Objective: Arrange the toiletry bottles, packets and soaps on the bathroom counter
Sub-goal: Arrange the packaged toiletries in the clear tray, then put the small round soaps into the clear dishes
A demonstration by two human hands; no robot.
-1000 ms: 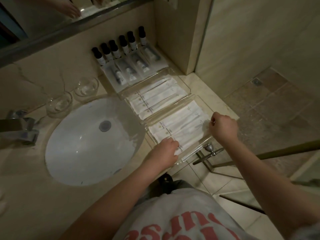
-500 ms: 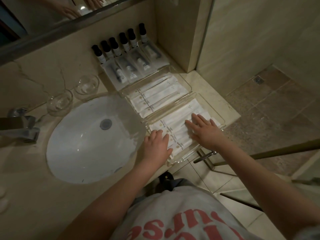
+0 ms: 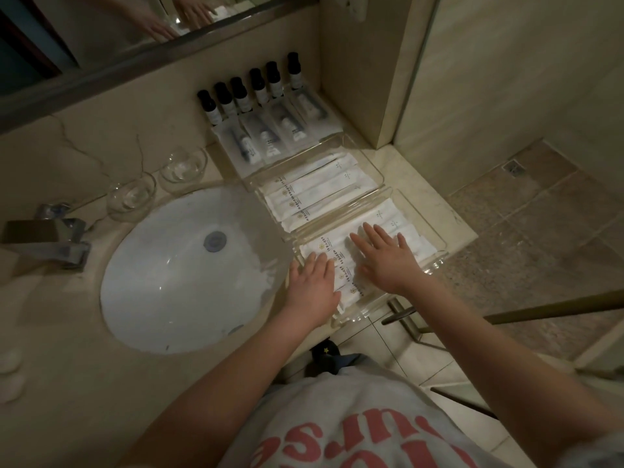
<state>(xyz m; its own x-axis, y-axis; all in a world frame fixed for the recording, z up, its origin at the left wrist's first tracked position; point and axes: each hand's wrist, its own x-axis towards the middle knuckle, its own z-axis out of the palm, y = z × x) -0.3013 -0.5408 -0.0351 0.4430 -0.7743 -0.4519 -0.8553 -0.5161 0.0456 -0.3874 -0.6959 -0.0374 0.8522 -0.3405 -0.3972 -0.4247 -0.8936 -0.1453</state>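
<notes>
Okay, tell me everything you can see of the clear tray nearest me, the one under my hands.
The near tray is a clear, shallow rectangle, glass or acrylic by its look, with raised rounded rims. It lies flat on the counter, at its front right corner, right of the sink and alongside a second clear tray; whether they touch I cannot tell. White packets with small printed logos lie side by side in it. The left hand and right hand rest flat on those packets, fingers straight.

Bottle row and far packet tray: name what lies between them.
Head view: clear-wrapped tubes lie side by side between bottle row and far packet tray.
</notes>
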